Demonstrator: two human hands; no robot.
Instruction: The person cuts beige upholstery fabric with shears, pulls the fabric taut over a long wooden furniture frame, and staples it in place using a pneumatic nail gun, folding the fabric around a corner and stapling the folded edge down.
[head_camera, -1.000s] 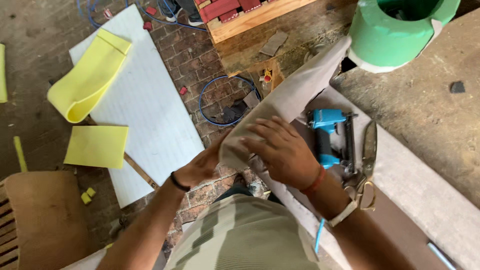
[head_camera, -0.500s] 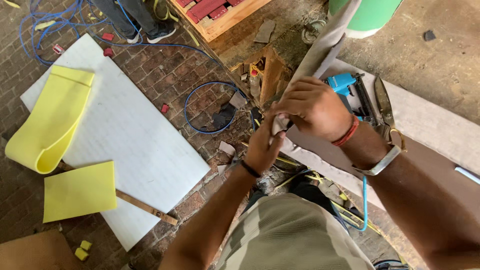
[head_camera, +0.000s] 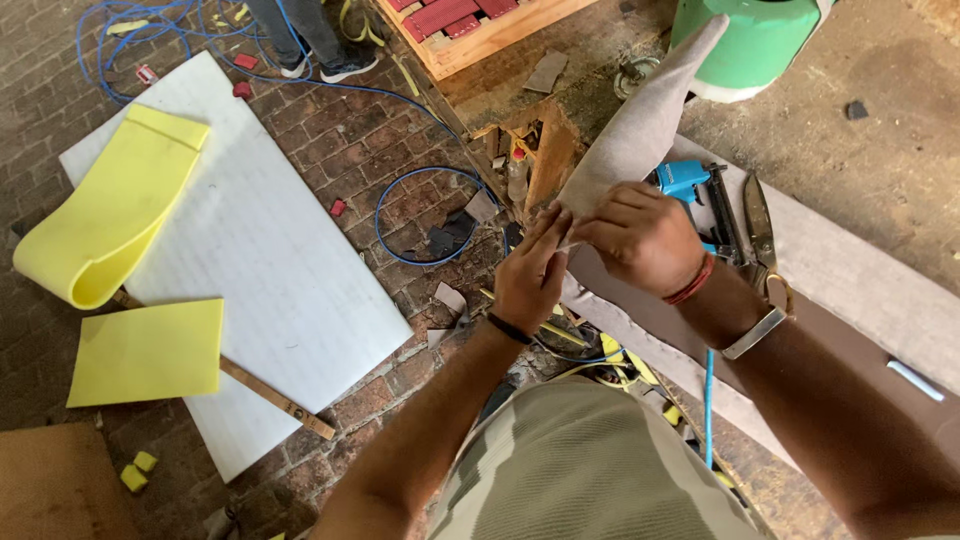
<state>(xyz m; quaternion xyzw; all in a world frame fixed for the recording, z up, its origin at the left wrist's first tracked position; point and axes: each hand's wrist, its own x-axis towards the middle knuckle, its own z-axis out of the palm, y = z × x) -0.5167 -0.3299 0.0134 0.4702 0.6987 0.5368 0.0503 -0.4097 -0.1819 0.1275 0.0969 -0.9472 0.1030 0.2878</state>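
My right hand (head_camera: 640, 240) pinches the edge of a grey fabric strip (head_camera: 645, 120) that rises toward the top of the view. My left hand (head_camera: 530, 275) presses flat against the same fabric edge from the left, its fingers straight and touching the right hand's fingertips. The fabric drapes over a long panel (head_camera: 850, 270) running to the lower right. A blue pneumatic stapler (head_camera: 690, 180) and a pair of metal shears (head_camera: 760, 215) lie on the panel just behind my right hand.
A white sheet (head_camera: 250, 250) lies on the brick floor at left, with yellow foam pieces (head_camera: 110, 215) and a wooden ruler (head_camera: 270, 395). A blue hose (head_camera: 420, 215) loops over the bricks. A green bucket (head_camera: 760, 40), a wooden crate (head_camera: 470, 25) and another person's feet (head_camera: 330, 60) are at top.
The view has shifted, so the floor items sit further right. My left hand has gone from a closed grip to flat, straight fingers against the fabric edge; the right hand still pinches it.
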